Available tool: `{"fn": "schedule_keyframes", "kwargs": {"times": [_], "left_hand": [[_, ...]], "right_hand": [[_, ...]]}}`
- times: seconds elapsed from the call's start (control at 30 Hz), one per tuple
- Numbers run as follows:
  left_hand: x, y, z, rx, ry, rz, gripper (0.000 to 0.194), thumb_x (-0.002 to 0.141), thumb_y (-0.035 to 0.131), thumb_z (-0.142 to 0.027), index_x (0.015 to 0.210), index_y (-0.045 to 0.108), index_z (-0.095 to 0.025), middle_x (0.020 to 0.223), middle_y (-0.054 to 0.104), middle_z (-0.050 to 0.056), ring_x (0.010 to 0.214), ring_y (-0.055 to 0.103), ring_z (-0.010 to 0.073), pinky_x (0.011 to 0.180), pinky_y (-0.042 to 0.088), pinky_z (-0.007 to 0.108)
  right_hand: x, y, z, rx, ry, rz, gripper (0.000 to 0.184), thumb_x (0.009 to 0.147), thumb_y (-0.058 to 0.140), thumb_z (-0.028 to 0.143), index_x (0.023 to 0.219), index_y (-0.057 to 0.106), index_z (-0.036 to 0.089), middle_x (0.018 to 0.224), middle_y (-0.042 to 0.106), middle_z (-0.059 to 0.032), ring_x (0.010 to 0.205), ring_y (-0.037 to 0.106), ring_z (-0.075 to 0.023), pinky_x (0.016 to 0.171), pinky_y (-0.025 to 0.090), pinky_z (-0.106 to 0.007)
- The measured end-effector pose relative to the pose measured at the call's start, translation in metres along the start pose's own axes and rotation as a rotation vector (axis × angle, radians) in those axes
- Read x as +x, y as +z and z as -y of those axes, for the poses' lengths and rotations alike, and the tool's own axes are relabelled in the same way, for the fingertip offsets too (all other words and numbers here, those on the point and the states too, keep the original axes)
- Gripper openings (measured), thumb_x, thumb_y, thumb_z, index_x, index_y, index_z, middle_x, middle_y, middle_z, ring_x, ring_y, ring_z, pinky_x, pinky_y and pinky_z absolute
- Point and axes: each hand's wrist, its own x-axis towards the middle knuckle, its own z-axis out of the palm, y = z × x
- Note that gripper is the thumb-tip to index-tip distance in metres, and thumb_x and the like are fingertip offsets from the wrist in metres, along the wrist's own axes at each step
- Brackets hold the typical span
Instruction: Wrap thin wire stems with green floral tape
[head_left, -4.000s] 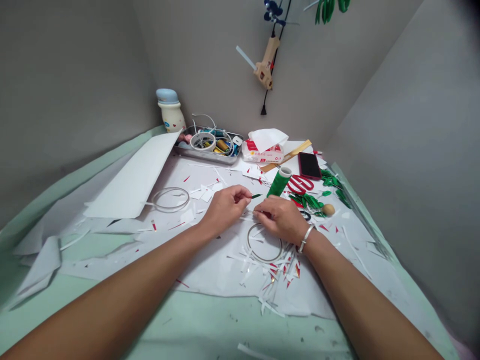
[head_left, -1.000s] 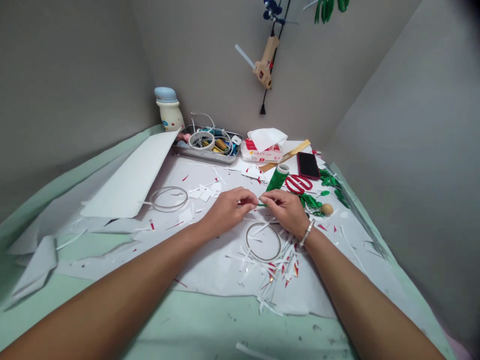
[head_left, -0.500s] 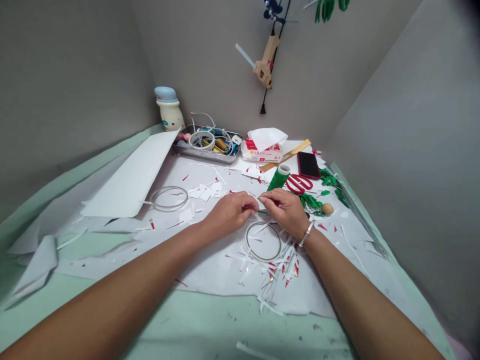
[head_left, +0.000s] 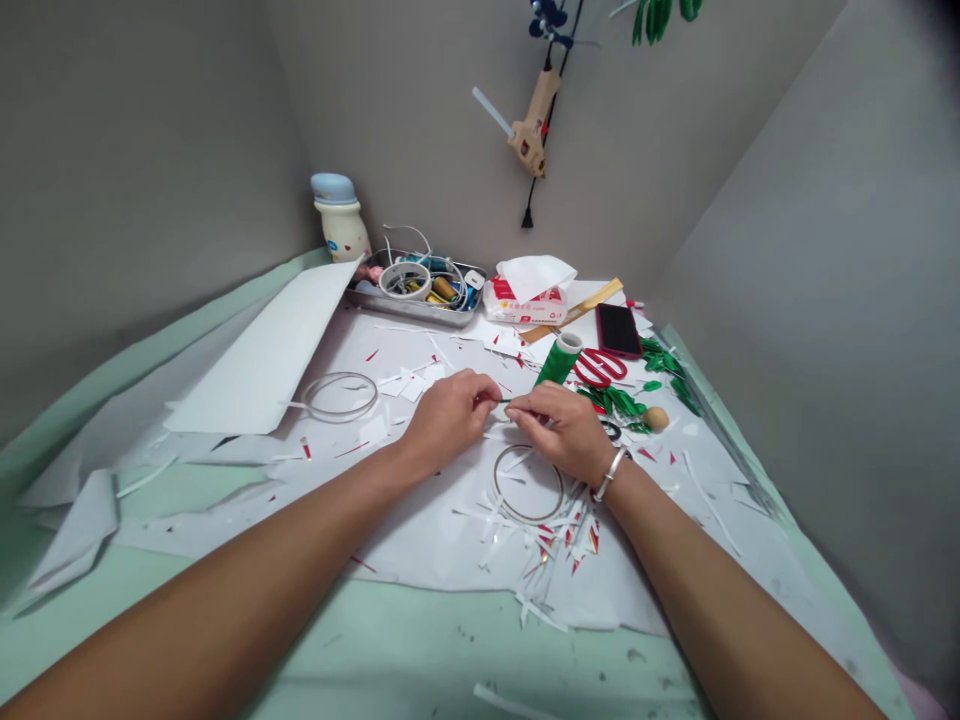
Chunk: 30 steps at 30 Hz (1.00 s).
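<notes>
My left hand (head_left: pixel 456 410) pinches one end of a thin green strip (head_left: pixel 505 402) between thumb and forefinger. Fingertips of my right hand (head_left: pixel 556 425) close together at the strip's other end; what exactly lies inside them is hidden. The two hands are a small gap apart above the paper-covered table. Right behind my right hand a spool of green thread (head_left: pixel 559 362) leans, its lower part covered by the hand. Below the hands lies a thin ring (head_left: pixel 496 490) with white and red paper scraps (head_left: pixel 574 535) around it.
Red-handled scissors (head_left: pixel 600 368), green leaves (head_left: pixel 619 402), a small wooden ball (head_left: pixel 656 419) and a phone (head_left: pixel 619 330) lie to the right. Behind are a tissue pack (head_left: pixel 525 302) and a metal tray (head_left: pixel 427 312). A glue gun (head_left: pixel 534 125) hangs on the wall. White card (head_left: pixel 262 360) lies left.
Over the last half second both hands have shifted slightly left and up. The green strip between them sits a little higher. Four seconds ago a dark green tip stuck out from my left fingers.
</notes>
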Motion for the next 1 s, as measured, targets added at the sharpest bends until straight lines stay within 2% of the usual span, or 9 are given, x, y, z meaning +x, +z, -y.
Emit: {"fn": "schedule_keyframes", "kwargs": {"times": [0.1,0.2,0.3,0.37,0.53,0.63,0.73,0.87,1.0], "left_hand": [[-0.002,0.002,-0.002,0.002,0.096,0.115,0.018,0.078,0.051,-0.013,0.083,0.067,-0.020,0.082,0.064,0.001,0.076,0.057,0.0144,0.074,0.044,0.029],[-0.002,0.000,-0.007,-0.147,0.105,0.166,0.015,0.078,0.053,-0.014,0.082,0.066,-0.020,0.084,0.065,0.001,0.079,0.058,0.0137,0.075,0.045,0.027],[0.000,-0.003,-0.009,-0.289,0.015,0.120,0.013,0.079,0.054,-0.021,0.085,0.065,-0.019,0.089,0.067,0.002,0.082,0.060,0.0142,0.073,0.047,0.025],[0.001,-0.004,-0.008,-0.310,-0.042,0.053,0.013,0.080,0.055,-0.024,0.086,0.065,-0.018,0.087,0.068,0.002,0.081,0.060,0.0143,0.072,0.047,0.025],[0.002,-0.002,-0.001,-0.148,-0.063,-0.088,0.013,0.080,0.053,-0.022,0.086,0.065,-0.018,0.087,0.066,0.002,0.081,0.059,0.0150,0.075,0.046,0.028],[0.000,0.000,0.001,-0.008,0.013,-0.007,0.015,0.079,0.052,-0.017,0.084,0.066,-0.019,0.084,0.064,0.002,0.076,0.057,0.0148,0.072,0.044,0.028],[-0.002,0.002,-0.002,0.020,0.087,0.085,0.018,0.079,0.051,-0.013,0.083,0.067,-0.020,0.083,0.063,0.002,0.074,0.057,0.0142,0.072,0.044,0.028],[-0.001,0.001,-0.005,-0.138,0.087,0.138,0.015,0.078,0.055,-0.015,0.084,0.067,-0.020,0.086,0.064,0.002,0.079,0.058,0.0138,0.076,0.045,0.027],[0.000,-0.001,-0.006,-0.263,0.019,0.090,0.014,0.079,0.055,-0.019,0.086,0.067,-0.020,0.091,0.065,0.002,0.083,0.059,0.0138,0.077,0.046,0.027]], "right_hand": [[0.000,-0.002,-0.006,0.008,0.056,-0.074,0.017,0.087,0.054,0.025,0.083,0.070,0.020,0.074,0.067,-0.0035,0.069,0.057,-0.0154,0.070,0.044,-0.029],[-0.001,0.000,-0.015,0.075,0.150,-0.087,0.017,0.087,0.054,0.025,0.083,0.070,0.020,0.078,0.069,-0.0034,0.072,0.060,-0.0156,0.070,0.045,-0.028],[-0.003,0.003,-0.019,0.123,0.197,-0.037,0.017,0.086,0.054,0.026,0.085,0.070,0.020,0.080,0.069,-0.0026,0.071,0.061,-0.0146,0.066,0.046,-0.026],[-0.003,0.005,-0.017,0.118,0.172,0.014,0.016,0.085,0.055,0.024,0.085,0.071,0.020,0.079,0.070,-0.0023,0.072,0.061,-0.0141,0.067,0.046,-0.025],[-0.001,0.004,-0.002,0.042,0.014,0.078,0.013,0.084,0.056,0.020,0.083,0.069,0.020,0.076,0.069,-0.0019,0.071,0.058,-0.0140,0.072,0.045,-0.027],[0.000,0.000,0.001,-0.005,-0.011,0.002,0.014,0.086,0.055,0.022,0.084,0.069,0.020,0.073,0.067,-0.0024,0.068,0.055,-0.0143,0.070,0.044,-0.028],[0.000,-0.003,-0.004,0.000,0.050,-0.076,0.016,0.086,0.054,0.023,0.083,0.069,0.020,0.074,0.067,-0.0030,0.070,0.056,-0.0152,0.070,0.044,-0.028],[-0.002,-0.001,-0.016,0.090,0.169,-0.086,0.017,0.087,0.054,0.025,0.082,0.069,0.020,0.077,0.068,-0.0030,0.071,0.059,-0.0152,0.069,0.045,-0.027],[-0.003,0.004,-0.020,0.139,0.208,-0.037,0.016,0.086,0.055,0.023,0.084,0.070,0.019,0.079,0.069,-0.0023,0.071,0.061,-0.0141,0.067,0.045,-0.025]]}}
